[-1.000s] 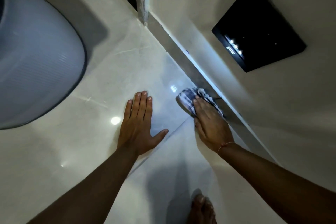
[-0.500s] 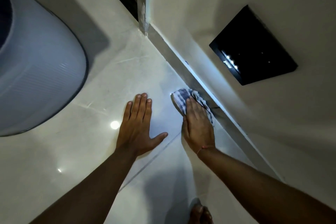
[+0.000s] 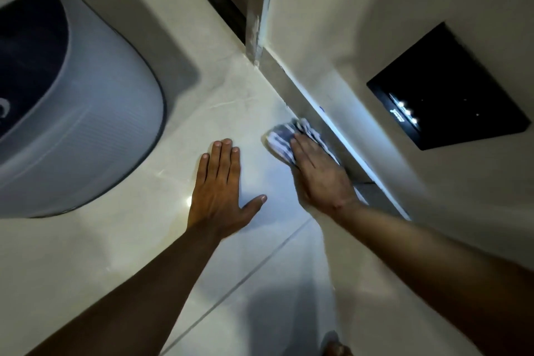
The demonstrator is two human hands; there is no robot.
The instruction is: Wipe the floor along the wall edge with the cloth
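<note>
Currently: wiping stroke in hand along the skirting (image 3: 291, 87).
Right hand (image 3: 320, 179) pressed flat on the checked cloth (image 3: 281, 139), against the skirting; left hand (image 3: 219, 191) lay spread, empty, beside it. Next stroke calls for sliding farther along the skirting.

Glossy cream tile floor (image 3: 130, 240) with grout lines and lamp glare. Beige wall (image 3: 375, 23) right of hands, grey skirting (image 3: 291, 87), black panel (image 3: 450, 89) with small lights. Rounded grey appliance (image 3: 72, 124) far left.
</note>
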